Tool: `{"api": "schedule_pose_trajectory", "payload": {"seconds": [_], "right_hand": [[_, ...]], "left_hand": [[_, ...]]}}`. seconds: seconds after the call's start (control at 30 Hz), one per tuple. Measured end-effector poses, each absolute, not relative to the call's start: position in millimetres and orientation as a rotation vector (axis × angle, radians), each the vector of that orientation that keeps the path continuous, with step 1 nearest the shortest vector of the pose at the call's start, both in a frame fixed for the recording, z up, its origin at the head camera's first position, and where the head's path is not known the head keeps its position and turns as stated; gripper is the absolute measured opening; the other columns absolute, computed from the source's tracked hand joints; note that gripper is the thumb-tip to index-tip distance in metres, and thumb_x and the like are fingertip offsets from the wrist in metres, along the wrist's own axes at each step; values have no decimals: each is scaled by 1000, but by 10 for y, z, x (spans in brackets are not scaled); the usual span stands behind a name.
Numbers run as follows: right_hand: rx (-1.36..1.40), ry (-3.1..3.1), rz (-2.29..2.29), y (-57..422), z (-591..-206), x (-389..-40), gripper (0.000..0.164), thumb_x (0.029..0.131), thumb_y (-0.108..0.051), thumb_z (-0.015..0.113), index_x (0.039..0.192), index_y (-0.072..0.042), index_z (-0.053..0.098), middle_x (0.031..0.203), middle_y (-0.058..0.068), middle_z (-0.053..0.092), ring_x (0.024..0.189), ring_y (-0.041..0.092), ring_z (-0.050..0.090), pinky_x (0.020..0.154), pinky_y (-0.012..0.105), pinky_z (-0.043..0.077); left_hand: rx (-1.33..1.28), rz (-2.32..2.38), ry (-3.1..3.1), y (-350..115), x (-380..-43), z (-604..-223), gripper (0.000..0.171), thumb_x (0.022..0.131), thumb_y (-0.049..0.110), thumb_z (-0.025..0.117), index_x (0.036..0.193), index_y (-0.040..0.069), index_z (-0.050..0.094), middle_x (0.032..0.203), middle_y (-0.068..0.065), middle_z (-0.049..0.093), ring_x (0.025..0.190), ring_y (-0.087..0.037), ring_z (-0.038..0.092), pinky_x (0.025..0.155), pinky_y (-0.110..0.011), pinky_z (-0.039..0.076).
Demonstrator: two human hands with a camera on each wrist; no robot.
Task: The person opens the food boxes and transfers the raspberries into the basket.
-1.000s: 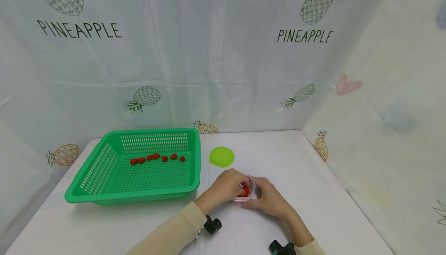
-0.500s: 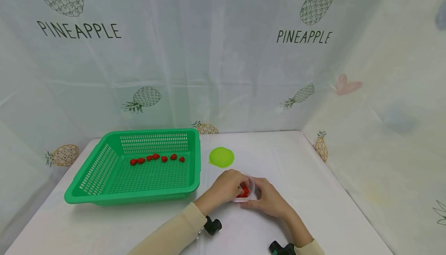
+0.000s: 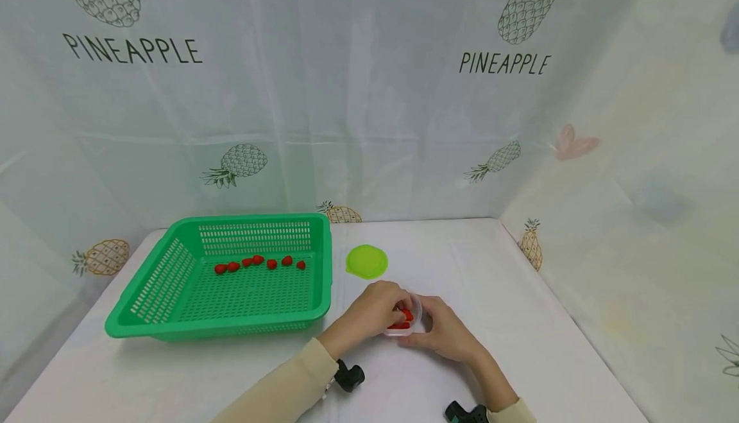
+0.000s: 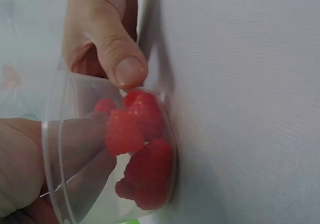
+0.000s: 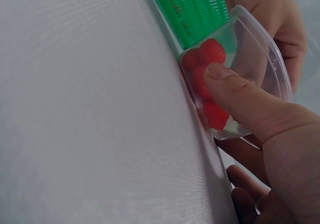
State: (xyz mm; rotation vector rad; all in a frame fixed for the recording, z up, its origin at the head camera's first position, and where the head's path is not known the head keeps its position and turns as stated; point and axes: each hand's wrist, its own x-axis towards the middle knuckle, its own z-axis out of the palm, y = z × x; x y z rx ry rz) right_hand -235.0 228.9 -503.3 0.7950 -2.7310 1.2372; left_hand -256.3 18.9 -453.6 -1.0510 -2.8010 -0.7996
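Observation:
A clear plastic container [image 3: 398,332] stands on the table with several raspberries [image 4: 150,171] in it. My right hand [image 3: 443,332] grips it from the right, thumb [image 5: 240,91] along the near wall. From the left, my left hand [image 3: 375,307] reaches in over the rim. Through the clear wall, its finger and thumb close around one raspberry [image 4: 123,134] above the others. Some of the left fingers are blurred behind the plastic.
A green basket [image 3: 225,328] at the left holds a loose row of several raspberries [image 3: 272,264]. A round lime-green lid [image 3: 367,261] lies on the white table [image 3: 491,269] behind the container. A pineapple-print curtain [image 3: 369,89] hangs behind.
Both hands stay at the container almost unmoved. The left fingers shift slightly inside it, and a little more of the red raspberries shows below them.

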Motion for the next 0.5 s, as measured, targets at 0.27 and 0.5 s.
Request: {"api": "schedule_pose_trajectory", "payload": {"seconds": [0.27,0.5], "right_hand": [[813,-2737,1239,2265,-5062,-2379,58,82,-46,93,133,-33,68,128,-19,70,121,12,62,110,45,48],[660,-2817,1188,2276,-5076,-2354,73,78,-50,94,141,-25,66,132,-13,67,125,16,58,111,53,48]], "left_hand": [[-1047,-971,-2787,63,-2555,-4370,13,94,10,82,105,17,80,94,11,74,86,-2,61,73,-16,52],[-1038,-997,-2724,-160,-2465,-4009,17,96,13,80,113,15,80,97,10,75,87,-3,66,73,-17,55]]}}
